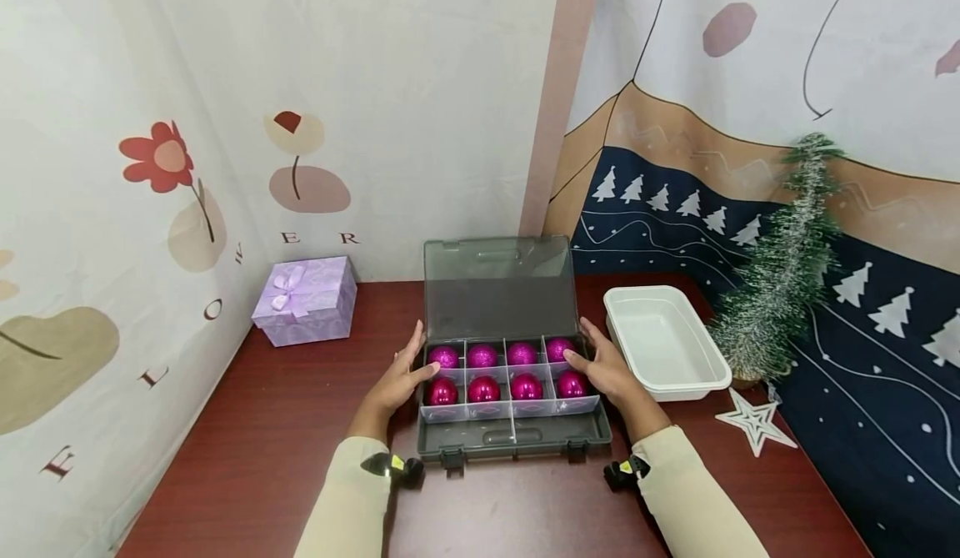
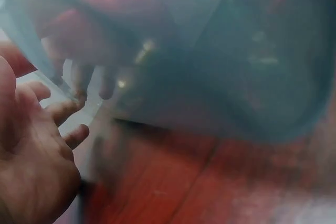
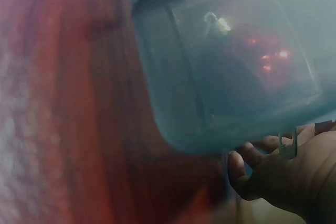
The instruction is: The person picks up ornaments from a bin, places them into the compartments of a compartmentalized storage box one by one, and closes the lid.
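A grey see-through plastic storage box [image 1: 474, 439] lies on the table with its lid [image 1: 498, 295] raised at the back. Two rows of compartments hold several magenta balls; the back-row ball [image 1: 482, 355] has a glittery surface, the front-row ball [image 1: 483, 389] a shiny one. My left hand [image 1: 397, 383] holds the left side, thumb over the rim and fingers along the outside. On the opposite side my right hand [image 1: 609, 366] holds the box likewise, thumb over the back right compartment. Both wrist views show fingers [image 2: 65, 111] [image 3: 244, 161] close against the smoky plastic.
A white tray [image 1: 667, 341] stands just right of the box. Farther right are a small frosted tree [image 1: 787, 266] and a white star [image 1: 753, 420]. At the back left sits a lilac gift box [image 1: 307, 301] with a bow. Printed cloth walls border the table [image 1: 300, 424].
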The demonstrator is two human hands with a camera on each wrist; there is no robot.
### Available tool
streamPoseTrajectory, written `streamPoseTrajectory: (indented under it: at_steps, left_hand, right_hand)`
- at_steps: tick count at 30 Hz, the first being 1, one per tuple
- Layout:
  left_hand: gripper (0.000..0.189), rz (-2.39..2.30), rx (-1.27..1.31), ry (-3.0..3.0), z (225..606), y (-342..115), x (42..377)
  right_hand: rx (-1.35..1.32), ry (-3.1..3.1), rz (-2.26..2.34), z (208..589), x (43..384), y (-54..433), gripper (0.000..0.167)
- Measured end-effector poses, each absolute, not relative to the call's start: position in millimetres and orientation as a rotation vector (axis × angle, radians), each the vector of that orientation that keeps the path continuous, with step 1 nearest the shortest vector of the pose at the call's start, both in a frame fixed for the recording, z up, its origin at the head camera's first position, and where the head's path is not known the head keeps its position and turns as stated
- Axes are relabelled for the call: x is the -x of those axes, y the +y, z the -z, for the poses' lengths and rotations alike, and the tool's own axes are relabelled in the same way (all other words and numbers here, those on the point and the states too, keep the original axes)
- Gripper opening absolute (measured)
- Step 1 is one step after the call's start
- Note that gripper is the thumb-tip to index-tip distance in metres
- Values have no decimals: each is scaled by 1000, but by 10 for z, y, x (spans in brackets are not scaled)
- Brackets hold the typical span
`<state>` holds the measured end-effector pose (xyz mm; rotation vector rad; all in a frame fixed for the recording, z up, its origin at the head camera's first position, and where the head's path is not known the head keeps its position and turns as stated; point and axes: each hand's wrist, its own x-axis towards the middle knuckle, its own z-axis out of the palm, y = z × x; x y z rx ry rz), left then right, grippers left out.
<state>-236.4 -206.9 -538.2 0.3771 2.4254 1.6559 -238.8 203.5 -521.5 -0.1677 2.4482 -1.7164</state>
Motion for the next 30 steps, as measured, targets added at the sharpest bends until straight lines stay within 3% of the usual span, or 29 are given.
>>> streamPoseTrajectory:
  at_steps: [11, 23, 30]
  left_hand:
    - [92, -1594, -390, 2509, 5314, -2052, 2462]
    - [89, -1478, -353, 2678, 5208, -2024, 2531]
    - [95, -1617, -376, 2676, 5180, -1988, 2488]
  right_hand:
    - [149, 2564, 1661, 5130, 2436, 1992, 88]
    - [159, 2525, 1718, 5108, 2528, 1977, 110]
    - [205, 2552, 1703, 5038, 2500, 1964, 104]
